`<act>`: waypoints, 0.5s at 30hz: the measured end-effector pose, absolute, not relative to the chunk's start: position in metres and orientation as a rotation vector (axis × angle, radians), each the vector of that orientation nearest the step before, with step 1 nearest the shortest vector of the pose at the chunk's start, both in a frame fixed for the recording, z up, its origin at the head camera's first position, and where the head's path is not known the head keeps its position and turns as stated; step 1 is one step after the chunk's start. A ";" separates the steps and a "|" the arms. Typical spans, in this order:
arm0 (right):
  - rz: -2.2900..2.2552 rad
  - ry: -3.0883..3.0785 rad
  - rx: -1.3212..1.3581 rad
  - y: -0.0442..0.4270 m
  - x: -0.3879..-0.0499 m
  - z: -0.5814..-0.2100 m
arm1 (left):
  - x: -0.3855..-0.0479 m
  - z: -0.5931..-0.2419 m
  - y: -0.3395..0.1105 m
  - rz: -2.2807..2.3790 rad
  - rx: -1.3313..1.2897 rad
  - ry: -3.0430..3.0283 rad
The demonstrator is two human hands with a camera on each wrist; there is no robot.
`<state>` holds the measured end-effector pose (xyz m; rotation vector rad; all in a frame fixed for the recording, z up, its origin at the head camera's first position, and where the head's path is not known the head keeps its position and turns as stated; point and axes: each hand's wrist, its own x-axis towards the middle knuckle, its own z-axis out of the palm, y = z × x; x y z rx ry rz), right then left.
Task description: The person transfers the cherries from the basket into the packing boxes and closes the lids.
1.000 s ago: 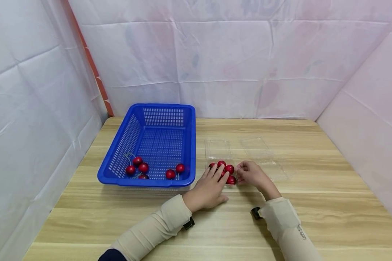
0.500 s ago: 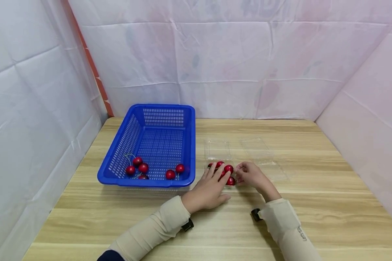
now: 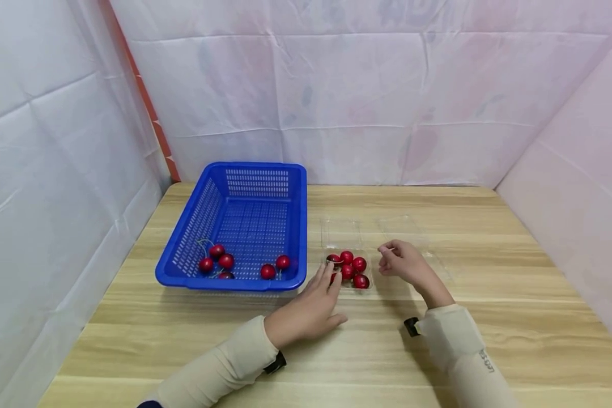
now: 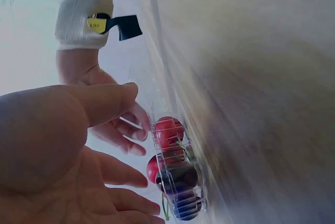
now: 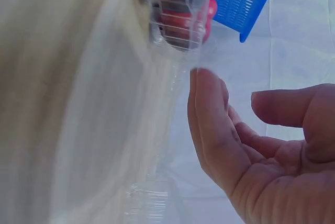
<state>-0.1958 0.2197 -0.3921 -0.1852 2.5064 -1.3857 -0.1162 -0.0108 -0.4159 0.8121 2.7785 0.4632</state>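
A clear plastic clamshell box (image 3: 341,232) lies on the table with its lid folded back, its near half holding several red cherries (image 3: 347,272). My left hand (image 3: 306,310) is at the box's near left corner, fingers straight and spread, the fingertips over or beside a cherry; whether they touch it I cannot tell. To the right of the box, my right hand (image 3: 409,267) hovers with loosely bent fingers. In the right wrist view a gap shows between its thumb (image 5: 285,106) and fingers, with nothing held.
A blue perforated basket (image 3: 234,284) stands left of the box, several stemmed cherries (image 3: 216,251) inside near its front. Behind my right hand lies a second clear clamshell box (image 3: 402,229), opened flat. White cloth walls (image 3: 347,153) enclose the table's back and sides.
Both hands have drawn away from the cherries in the box: my left hand slid down and left, my right hand lifted off rightward. More of the cherries shows now.
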 end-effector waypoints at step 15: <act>-1.024 2.868 -0.295 0.210 -0.226 -0.378 | -0.103 -0.420 -0.028 0.391 0.895 2.849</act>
